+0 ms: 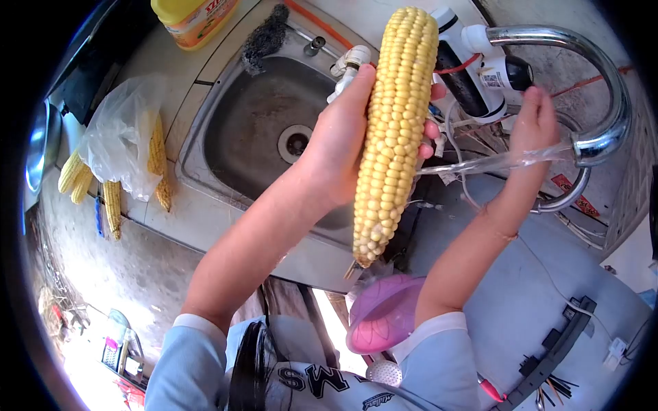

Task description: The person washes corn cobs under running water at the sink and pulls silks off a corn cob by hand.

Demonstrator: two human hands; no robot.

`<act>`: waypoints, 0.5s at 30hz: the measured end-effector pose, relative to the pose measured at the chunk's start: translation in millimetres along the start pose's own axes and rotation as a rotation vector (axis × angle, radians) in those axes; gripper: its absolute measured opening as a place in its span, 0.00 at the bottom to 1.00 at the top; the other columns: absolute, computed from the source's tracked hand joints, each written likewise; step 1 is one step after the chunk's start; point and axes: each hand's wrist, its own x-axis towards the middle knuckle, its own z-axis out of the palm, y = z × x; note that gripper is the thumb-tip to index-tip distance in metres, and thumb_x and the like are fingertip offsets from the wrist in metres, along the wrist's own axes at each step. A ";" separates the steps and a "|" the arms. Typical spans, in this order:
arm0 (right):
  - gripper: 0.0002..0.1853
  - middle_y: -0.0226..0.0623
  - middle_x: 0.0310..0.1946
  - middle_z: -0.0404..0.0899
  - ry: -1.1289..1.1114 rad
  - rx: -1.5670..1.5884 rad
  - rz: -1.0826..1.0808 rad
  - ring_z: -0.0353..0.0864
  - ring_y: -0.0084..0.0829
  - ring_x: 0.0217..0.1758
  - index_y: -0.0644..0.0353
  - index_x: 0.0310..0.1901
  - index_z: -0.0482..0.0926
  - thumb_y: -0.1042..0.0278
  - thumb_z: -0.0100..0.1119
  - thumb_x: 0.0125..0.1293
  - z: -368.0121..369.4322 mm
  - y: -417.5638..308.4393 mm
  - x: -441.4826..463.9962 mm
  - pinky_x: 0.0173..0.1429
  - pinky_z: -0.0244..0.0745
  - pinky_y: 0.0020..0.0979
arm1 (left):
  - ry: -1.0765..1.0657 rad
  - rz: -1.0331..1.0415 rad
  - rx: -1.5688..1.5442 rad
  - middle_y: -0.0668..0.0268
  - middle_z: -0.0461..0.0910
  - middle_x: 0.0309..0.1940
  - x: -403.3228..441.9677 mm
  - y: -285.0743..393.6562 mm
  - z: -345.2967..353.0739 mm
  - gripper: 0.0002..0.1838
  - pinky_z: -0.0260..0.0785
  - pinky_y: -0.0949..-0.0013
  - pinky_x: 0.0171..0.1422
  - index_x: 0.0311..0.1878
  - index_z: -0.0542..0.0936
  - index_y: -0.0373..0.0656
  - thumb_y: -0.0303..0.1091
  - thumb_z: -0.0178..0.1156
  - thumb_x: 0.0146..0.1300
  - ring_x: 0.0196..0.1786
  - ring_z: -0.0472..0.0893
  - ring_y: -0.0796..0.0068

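My left hand (334, 147) is wrapped round a large yellow ear of corn (396, 123), thumb on the near side and fingertips showing past its right edge. The cob stands nearly upright over the sink's right side, its stalk end low. My right hand (537, 127) is raised by the chrome faucet (603, 75), fingers stretched and close together. Their tips come close to the faucet's black round end (519, 72); whether they touch it I cannot tell. A stream of water (493, 162) runs from the spout across my right forearm toward the corn.
Left of the steel sink (199, 161), several corn cobs (112, 205) lie near a clear plastic bag (123, 137). A dark scrubber (266, 40) and a yellow bottle (199, 20) stand behind. A pink basin (384, 315) sits below, with a power strip (548, 356) at lower right.
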 end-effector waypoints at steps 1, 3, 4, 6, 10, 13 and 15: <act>0.15 0.45 0.35 0.77 -0.206 0.072 0.073 0.76 0.42 0.39 0.60 0.41 0.76 0.58 0.46 0.63 -0.6 -0.5 1.9 0.44 0.68 0.38 | -0.021 -0.027 -0.042 0.61 0.73 0.41 -0.1 1.1 -0.2 0.29 0.73 0.68 0.37 0.55 0.64 0.37 0.51 0.25 0.68 0.32 0.75 0.71; 0.15 0.45 0.34 0.77 -0.211 -0.006 0.064 0.76 0.42 0.38 0.60 0.41 0.76 0.57 0.46 0.63 -6.1 -3.3 0.2 0.43 0.68 0.38 | -0.051 -0.039 -0.057 0.61 0.73 0.41 0.7 1.8 -1.7 0.29 0.73 0.69 0.37 0.55 0.64 0.36 0.52 0.25 0.67 0.32 0.75 0.71; 0.16 0.44 0.33 0.78 -0.218 -0.083 0.052 0.77 0.42 0.37 0.60 0.41 0.76 0.56 0.45 0.63 -8.5 -8.9 -0.9 0.41 0.69 0.38 | -0.080 -0.048 -0.075 0.61 0.73 0.41 1.0 2.1 -2.2 0.30 0.73 0.69 0.36 0.55 0.64 0.36 0.52 0.25 0.67 0.32 0.75 0.71; 0.16 0.43 0.29 0.78 -0.171 -0.184 0.016 0.77 0.43 0.33 0.59 0.39 0.77 0.55 0.45 0.63 -9.0 -12.8 -4.9 0.37 0.71 0.39 | -0.052 -0.044 -0.059 0.60 0.73 0.40 0.8 2.1 0.0 0.29 0.72 0.71 0.35 0.54 0.64 0.35 0.51 0.25 0.67 0.31 0.74 0.71; 0.19 0.44 0.28 0.79 -0.208 -0.423 0.031 0.78 0.47 0.32 0.63 0.32 0.77 0.54 0.45 0.63 -14.9 -45.0 -5.7 0.35 0.72 0.41 | -0.055 -0.019 -0.163 0.60 0.73 0.37 3.3 1.1 -1.4 0.28 0.72 0.71 0.34 0.49 0.66 0.36 0.51 0.25 0.67 0.28 0.72 0.70; 0.24 0.59 0.32 0.75 -0.335 -0.224 0.302 0.74 0.56 0.39 0.71 0.31 0.77 0.55 0.41 0.63 -20.0 -73.0 -1.8 0.45 0.66 0.49 | -0.112 -0.050 -0.243 0.62 0.72 0.36 2.8 -2.5 -6.0 0.27 0.72 0.68 0.32 0.47 0.66 0.40 0.54 0.27 0.66 0.26 0.72 0.69; 0.23 0.59 0.31 0.76 -0.341 -0.235 0.280 0.75 0.55 0.39 0.72 0.31 0.77 0.56 0.42 0.63 -20.9 -77.1 0.1 0.45 0.67 0.48 | -0.159 -0.065 -0.265 0.63 0.70 0.33 1.7 -4.4 -5.1 0.27 0.72 0.66 0.28 0.47 0.66 0.45 0.59 0.29 0.64 0.24 0.71 0.68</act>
